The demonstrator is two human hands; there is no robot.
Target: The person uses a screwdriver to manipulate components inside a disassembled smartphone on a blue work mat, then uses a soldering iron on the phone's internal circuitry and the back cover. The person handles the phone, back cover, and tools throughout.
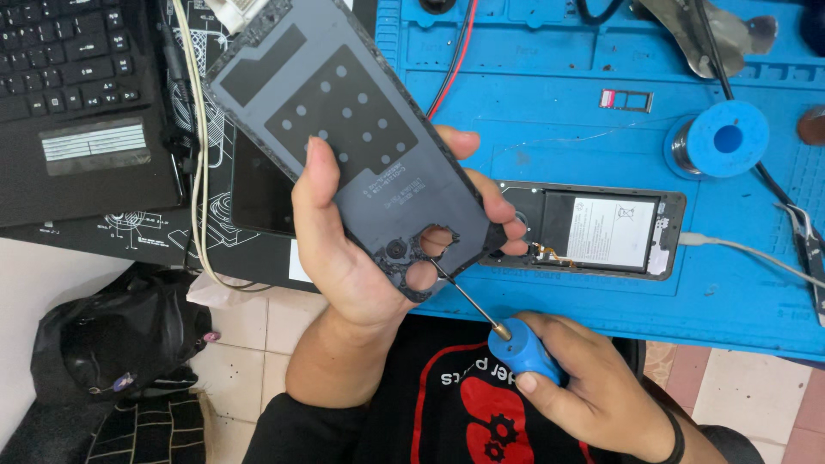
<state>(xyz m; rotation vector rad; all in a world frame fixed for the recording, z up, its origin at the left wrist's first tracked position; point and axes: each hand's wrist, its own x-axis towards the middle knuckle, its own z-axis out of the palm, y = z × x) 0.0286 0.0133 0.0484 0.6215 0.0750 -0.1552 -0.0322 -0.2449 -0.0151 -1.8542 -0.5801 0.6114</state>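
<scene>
My left hand (361,249) holds a dark grey phone back cover (344,129) tilted up, inner side toward me, thumb on its left edge and fingers wrapped behind its right edge. My right hand (593,391) grips a blue-handled screwdriver (524,348). Its thin metal shaft points up-left, and the tip sits by the camera cut-out at the cover's lower end. An opened phone body (601,232) with its battery exposed lies flat on the blue work mat (559,112), just right of the cover.
A black laptop (69,94) sits at the upper left with white cables beside it. On the mat are a blue solder spool (726,137), a SIM tray (626,100), red and black wires, and a white cable plugged into the phone. A black bag (120,335) lies on the tiled floor.
</scene>
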